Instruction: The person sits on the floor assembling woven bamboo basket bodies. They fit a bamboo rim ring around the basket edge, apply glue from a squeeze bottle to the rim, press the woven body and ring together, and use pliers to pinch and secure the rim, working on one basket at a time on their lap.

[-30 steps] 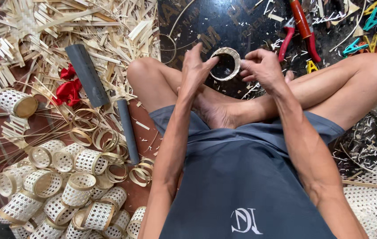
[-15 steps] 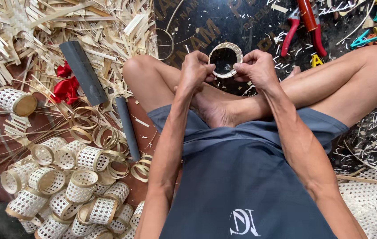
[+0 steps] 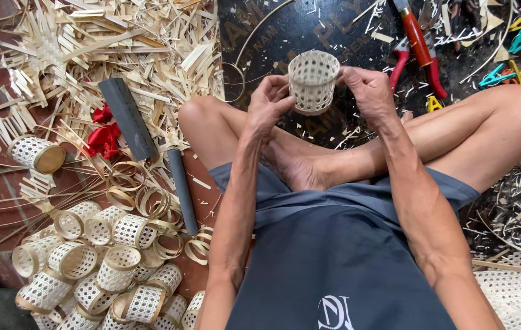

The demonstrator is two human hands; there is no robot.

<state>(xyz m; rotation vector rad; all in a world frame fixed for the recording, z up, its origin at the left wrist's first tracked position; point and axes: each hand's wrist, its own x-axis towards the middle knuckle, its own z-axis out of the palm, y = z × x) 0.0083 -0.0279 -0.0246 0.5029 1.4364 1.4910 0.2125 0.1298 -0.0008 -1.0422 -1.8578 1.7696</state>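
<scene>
left hand point(image 3: 271, 101) + right hand point(image 3: 367, 91): both clamped on small woven bamboo basket point(image 3: 313, 82), upper centre | finished baskets point(image 3: 98, 263) piled lower left | red-handled pliers point(image 3: 418, 46) upper right

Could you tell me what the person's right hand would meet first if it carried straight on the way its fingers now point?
The right hand points left, fingertips already touching the small woven bamboo cup. So the cup comes first; beyond it is the left hand gripping its other side, though depth is hard to judge.
</scene>
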